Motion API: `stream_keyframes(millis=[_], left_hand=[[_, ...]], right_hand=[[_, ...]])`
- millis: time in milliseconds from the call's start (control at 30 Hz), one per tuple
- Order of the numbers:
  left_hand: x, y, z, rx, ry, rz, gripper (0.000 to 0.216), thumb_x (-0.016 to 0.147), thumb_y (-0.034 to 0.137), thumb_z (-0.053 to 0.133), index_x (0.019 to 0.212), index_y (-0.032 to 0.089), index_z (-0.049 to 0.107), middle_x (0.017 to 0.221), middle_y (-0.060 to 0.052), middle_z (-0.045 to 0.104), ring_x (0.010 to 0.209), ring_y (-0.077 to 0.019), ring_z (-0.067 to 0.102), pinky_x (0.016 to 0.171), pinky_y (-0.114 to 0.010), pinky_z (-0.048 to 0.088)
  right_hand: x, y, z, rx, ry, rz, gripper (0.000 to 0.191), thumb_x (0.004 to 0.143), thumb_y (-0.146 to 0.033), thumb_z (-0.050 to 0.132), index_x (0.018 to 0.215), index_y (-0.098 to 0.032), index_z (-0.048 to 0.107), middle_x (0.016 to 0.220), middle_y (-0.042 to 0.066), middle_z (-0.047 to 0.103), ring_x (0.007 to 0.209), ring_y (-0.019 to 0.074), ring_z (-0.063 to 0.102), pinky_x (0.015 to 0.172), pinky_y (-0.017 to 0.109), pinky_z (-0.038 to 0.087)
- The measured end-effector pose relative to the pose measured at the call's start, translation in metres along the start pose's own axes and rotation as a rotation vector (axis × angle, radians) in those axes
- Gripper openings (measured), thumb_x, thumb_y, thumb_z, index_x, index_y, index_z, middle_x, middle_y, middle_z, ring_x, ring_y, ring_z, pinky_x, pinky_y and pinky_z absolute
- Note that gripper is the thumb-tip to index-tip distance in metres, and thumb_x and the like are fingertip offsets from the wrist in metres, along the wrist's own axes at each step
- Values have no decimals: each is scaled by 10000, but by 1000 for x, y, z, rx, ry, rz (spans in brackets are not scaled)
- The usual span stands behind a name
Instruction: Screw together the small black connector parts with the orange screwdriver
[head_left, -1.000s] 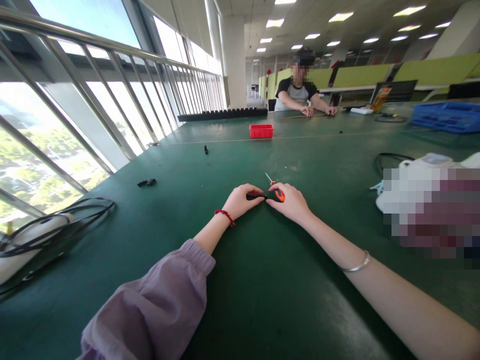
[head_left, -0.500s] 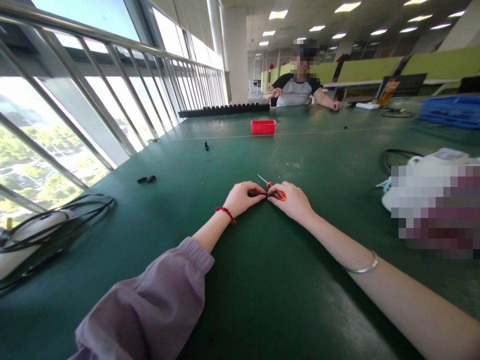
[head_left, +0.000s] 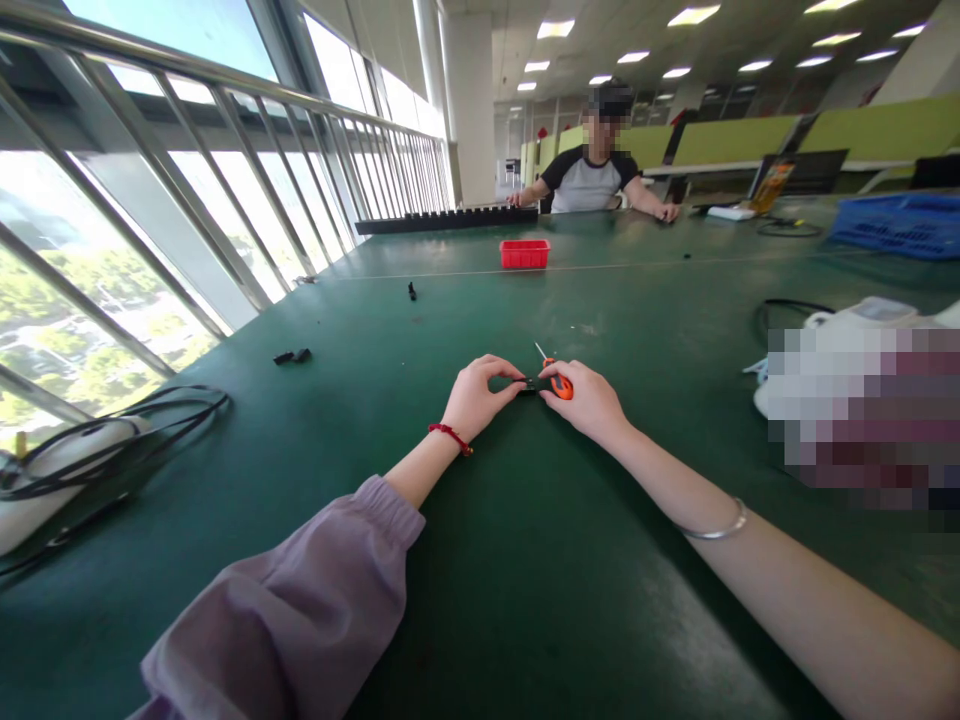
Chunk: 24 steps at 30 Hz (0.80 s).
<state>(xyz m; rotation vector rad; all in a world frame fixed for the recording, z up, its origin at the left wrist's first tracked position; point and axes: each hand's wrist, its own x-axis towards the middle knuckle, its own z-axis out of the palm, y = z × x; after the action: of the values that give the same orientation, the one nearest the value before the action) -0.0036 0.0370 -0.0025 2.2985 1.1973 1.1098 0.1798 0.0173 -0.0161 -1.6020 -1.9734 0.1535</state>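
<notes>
Left grip (head_left: 480, 395) pinches a small black part (head_left: 529, 386) between thumb and fingertips, just to the left of the right grip (head_left: 589, 395). That right grip is curled around the orange handle of a screwdriver (head_left: 561, 387), whose shaft points away and a little to the left. Half a second ago the two sets of fingertips met at the black part; now they look slightly apart, and more of the part shows between them. The shaft has swung too: it slanted farther left then and stands steeper now. Beyond both grips, a red tray (head_left: 525, 256) keeps its place on the tabletop (head_left: 510, 600). Well left of the left grip lies a black piece (head_left: 292, 356), with a second black piece (head_left: 412, 291) farther off, neither shifted. Past the tray, a co-worker's hand (head_left: 517, 199), raised before, is now down by the right end of a long black rack (head_left: 450, 219).
</notes>
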Motion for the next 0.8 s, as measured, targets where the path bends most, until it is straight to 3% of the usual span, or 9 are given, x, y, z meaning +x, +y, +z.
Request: stream_keyframes(millis=[167,333,433,533,633,800], left_hand=[[-10,9,4,102,-58,-34,65,770,225,657,793,192,708,1076,-50,662,1013,-213,594,949,-395,449],[-6,11,10,130,-127,-57,78,770,209,642,791,188,714,981,-41,701,938,-200,627,915,-373,476],[-3,8,-2,112,-70,-45,80,760,212,640,784,188,713,959,-40,709,901,-187,645,900,-351,490],[-9,-11,-37,131,57,-86,106,754,248,632,783,185,712,966,-44,715,911,-189,653,922,-346,482],[-29,-42,-89,256,187,-272,132,729,293,638,773,194,713,962,-34,720,914,-193,652,908,-318,487],[-77,-77,-166,525,270,-557,214,727,345,628,868,208,713,967,16,719,914,-190,638,894,-308,463]], right_hand=[[0,2,-1,-1,7,3,215,755,-284,574,956,-252,640,880,28,600,772,185,566,658,285,400],[0,0,-2,-13,-1,-13,221,729,-305,584,933,-253,651,856,34,599,791,203,568,677,301,401],[-1,1,-4,-17,-10,-22,213,744,-297,569,933,-252,654,852,38,599,788,199,569,681,301,406],[-1,3,-5,-10,-27,-36,200,766,-280,545,928,-253,659,856,32,605,774,181,570,681,289,413],[0,4,-6,-8,-39,-49,203,771,-266,533,926,-251,664,870,31,609,754,173,565,660,284,409],[1,5,-4,-10,-42,-64,197,768,-265,540,916,-248,668,865,34,607,759,180,558,668,297,403]])
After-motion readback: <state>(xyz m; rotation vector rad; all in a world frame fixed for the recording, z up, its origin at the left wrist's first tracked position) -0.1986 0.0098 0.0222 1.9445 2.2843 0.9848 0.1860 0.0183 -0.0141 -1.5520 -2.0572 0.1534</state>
